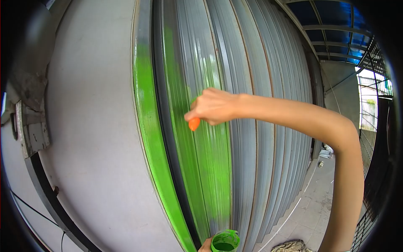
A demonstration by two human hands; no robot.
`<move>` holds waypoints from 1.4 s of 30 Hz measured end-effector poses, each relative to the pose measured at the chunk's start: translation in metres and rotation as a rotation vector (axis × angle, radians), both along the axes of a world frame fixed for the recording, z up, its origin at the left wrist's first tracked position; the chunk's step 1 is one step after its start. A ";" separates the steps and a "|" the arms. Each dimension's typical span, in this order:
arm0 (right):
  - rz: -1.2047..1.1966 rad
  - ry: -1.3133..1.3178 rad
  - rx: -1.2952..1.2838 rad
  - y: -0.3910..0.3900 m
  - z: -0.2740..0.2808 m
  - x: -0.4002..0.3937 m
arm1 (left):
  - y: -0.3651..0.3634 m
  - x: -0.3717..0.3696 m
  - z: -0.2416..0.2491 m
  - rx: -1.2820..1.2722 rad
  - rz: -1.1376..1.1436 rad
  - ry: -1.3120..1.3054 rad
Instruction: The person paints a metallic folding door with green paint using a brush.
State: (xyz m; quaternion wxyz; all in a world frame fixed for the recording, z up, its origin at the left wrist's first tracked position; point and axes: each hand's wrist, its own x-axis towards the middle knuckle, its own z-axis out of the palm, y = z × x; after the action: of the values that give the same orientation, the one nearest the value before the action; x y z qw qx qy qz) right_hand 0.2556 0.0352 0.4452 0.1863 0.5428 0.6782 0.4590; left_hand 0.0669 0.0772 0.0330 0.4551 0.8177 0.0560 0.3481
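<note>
My right hand (213, 107) is closed around a paintbrush, whose orange handle (194, 124) sticks out below the fist. The bristles are mostly hidden behind the hand, which is in front of a ribbed grey metal folding door (247, 138). Fresh green paint (214, 168) covers the door's leftmost panels, thinning to bare grey near the top. At the bottom edge, my left hand (205, 246) grips a small tub (237, 241) of green paint from its left side. Only part of that hand shows, and green smears coat the tub's rim.
A pale wall (96, 126) stands left of the door, with a metal bracket (33, 134) and a dark bar (50, 201) at far left. Grey floor tiles (304, 214) lie to the right, with a patterned cloth-like item (291, 247) at the bottom. Metal grillwork (367, 134) is farther right.
</note>
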 end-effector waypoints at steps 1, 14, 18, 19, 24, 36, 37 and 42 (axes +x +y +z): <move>0.055 0.089 0.019 -0.001 0.003 -0.003 | -0.001 0.000 -0.001 0.009 0.006 -0.003; 0.270 -0.003 0.492 0.007 0.148 0.008 | -0.001 0.001 0.002 -0.016 0.048 -0.021; 0.236 0.004 0.257 0.010 0.048 0.015 | 0.001 -0.001 0.005 0.007 0.076 -0.025; 0.140 0.036 0.150 0.007 0.022 0.011 | 0.001 -0.001 0.005 -0.003 0.069 -0.041; 0.136 0.224 -0.041 0.000 -0.032 -0.004 | 0.001 -0.016 0.012 -0.078 0.063 0.050; 0.283 -0.002 0.415 0.000 0.030 0.024 | -0.007 -0.034 -0.014 -0.176 0.001 0.023; 0.192 0.083 0.260 -0.001 -0.004 0.025 | -0.011 -0.036 -0.012 -0.188 -0.008 0.043; 0.367 0.420 0.046 -0.044 -0.147 0.025 | -0.028 -0.039 -0.017 -0.023 0.266 -0.010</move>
State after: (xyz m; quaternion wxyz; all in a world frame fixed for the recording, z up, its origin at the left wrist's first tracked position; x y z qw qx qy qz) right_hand 0.2811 -0.0090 0.2985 -0.0570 0.4983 0.7784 0.3775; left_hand 0.0282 0.0495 0.0163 0.4143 0.7960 0.1657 0.4090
